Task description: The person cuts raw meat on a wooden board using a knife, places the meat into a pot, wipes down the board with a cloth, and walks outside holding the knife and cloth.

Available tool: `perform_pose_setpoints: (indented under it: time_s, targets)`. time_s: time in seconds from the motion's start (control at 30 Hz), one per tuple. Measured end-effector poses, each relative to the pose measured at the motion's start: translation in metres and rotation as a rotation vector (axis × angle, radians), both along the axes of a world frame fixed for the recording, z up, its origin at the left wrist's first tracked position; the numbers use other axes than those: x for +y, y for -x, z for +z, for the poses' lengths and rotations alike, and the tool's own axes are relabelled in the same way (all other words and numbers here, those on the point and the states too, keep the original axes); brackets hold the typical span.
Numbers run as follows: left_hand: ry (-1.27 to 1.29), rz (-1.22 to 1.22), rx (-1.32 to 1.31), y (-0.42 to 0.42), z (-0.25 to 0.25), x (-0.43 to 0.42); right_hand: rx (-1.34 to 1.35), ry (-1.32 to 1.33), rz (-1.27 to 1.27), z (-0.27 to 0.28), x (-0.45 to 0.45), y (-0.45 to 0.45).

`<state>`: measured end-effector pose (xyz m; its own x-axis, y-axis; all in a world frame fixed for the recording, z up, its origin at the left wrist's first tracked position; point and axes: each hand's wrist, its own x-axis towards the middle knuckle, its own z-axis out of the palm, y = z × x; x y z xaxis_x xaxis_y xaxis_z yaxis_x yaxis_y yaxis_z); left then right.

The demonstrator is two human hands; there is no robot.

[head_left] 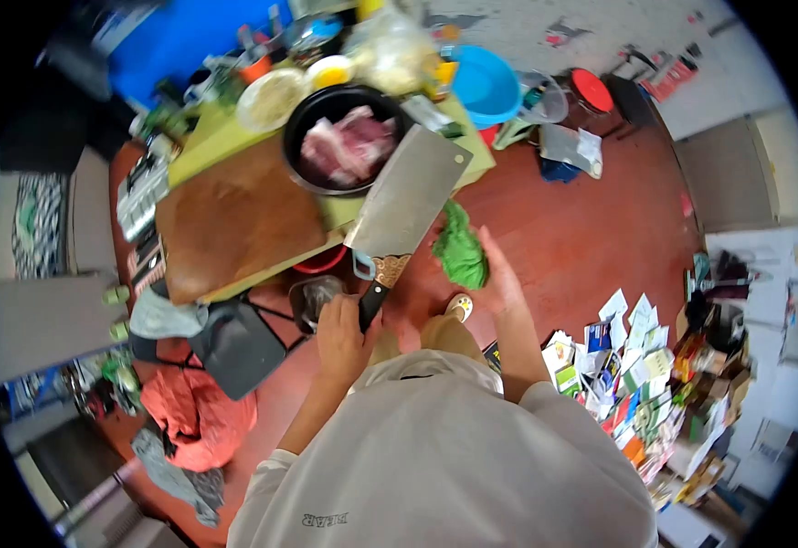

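A large cleaver (pixel 410 196) is raised in front of me, its broad blade pointing up and to the right. My left hand (pixel 342 333) is wrapped round its black handle. My right hand (pixel 501 279) holds a crumpled green cloth (pixel 460 247), to the right of the blade. Behind the blade, a black bowl (pixel 300 173) with raw meat (pixel 348 146) stands on the greenish table (pixel 211 146). On the table's left part lies a brown cutting board (pixel 239 219).
Beyond the bowl are a white plate (pixel 273 99), a small yellow-filled bowl (pixel 330 72) and plastic bags. A blue basin (pixel 484 84) stands at the table's right. A dark stool (pixel 237 347) and red bag (pixel 198 411) are at lower left; papers (pixel 632 365) pile up at right.
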<state>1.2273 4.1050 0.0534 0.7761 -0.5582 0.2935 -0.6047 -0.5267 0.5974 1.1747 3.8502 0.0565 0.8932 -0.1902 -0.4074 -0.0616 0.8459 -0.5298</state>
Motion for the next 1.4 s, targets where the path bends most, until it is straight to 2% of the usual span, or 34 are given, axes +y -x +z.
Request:
perform_pose_setpoints:
  time_s: [0.07,0.13,0.2,0.27,0.33,0.5,0.53,0.6,0.63,0.8,0.83,0.87,0.9,0.93,1.07,1.13,1.2,1.3,1.4]
  targets:
    - [-0.038,-0.114,-0.018,0.015,0.004,-0.053,-0.113,0.06,-0.019,0.018,-0.031,0.025]
    - [0.001,-0.218,-0.044,0.035,0.012,-0.113,-0.006,0.257,-0.065,0.032,-0.072,0.056]
    - [-0.05,-0.327,-0.069,0.059,0.017,-0.174,0.053,0.262,-0.194,0.019,-0.125,0.091]
    - [-0.076,-0.454,-0.072,0.084,0.015,-0.231,0.219,0.282,-0.215,0.005,-0.179,0.127]
    - [-0.129,-0.518,-0.003,0.109,0.017,-0.292,0.224,0.255,-0.413,0.013,-0.228,0.169]
    - [-0.098,-0.817,0.076,0.168,0.044,-0.438,0.266,0.242,-0.661,-0.003,-0.338,0.277]
    - [-0.097,-0.841,0.068,0.174,0.046,-0.464,0.27,0.191,-0.745,-0.005,-0.358,0.296]
    - [0.004,-0.884,0.324,0.177,0.047,-0.514,0.284,0.168,-0.844,-0.02,-0.401,0.333]
    - [-0.024,-0.85,0.423,0.178,0.042,-0.538,0.267,0.144,-0.955,-0.027,-0.423,0.351]
    - [-0.103,-0.817,0.344,0.157,0.013,-0.685,0.281,0.152,-1.326,-0.045,-0.541,0.446]
    - [-0.132,-0.79,0.424,0.154,0.002,-0.721,0.314,0.143,-1.382,-0.041,-0.564,0.464]
    - [-0.14,-0.812,0.376,0.151,-0.005,-0.757,0.347,0.133,-1.442,-0.034,-0.584,0.481]
    - [-0.125,-0.834,0.396,0.154,-0.011,-0.799,0.292,0.15,-1.424,-0.032,-0.603,0.503]
    - [-0.114,-0.852,0.419,0.157,-0.017,-0.838,0.266,0.146,-1.514,-0.044,-0.622,0.525]
    - [-0.019,-1.026,0.369,0.202,0.002,-1.001,0.291,0.018,-1.731,-0.02,-0.695,0.58]
    - [0.016,-1.148,0.409,0.234,0.015,-1.08,0.27,0.015,-1.766,-0.011,-0.731,0.604]
    - [-0.002,-1.237,0.338,0.269,0.021,-1.16,0.187,0.009,-1.844,-0.011,-0.775,0.626]
    - [-0.09,-1.308,0.312,0.312,-0.008,-1.273,0.164,0.006,-1.976,-0.031,-0.844,0.664]
    - [-0.365,-1.317,0.197,0.328,-0.08,-1.368,0.18,-0.017,-2.0,-0.059,-0.923,0.712]
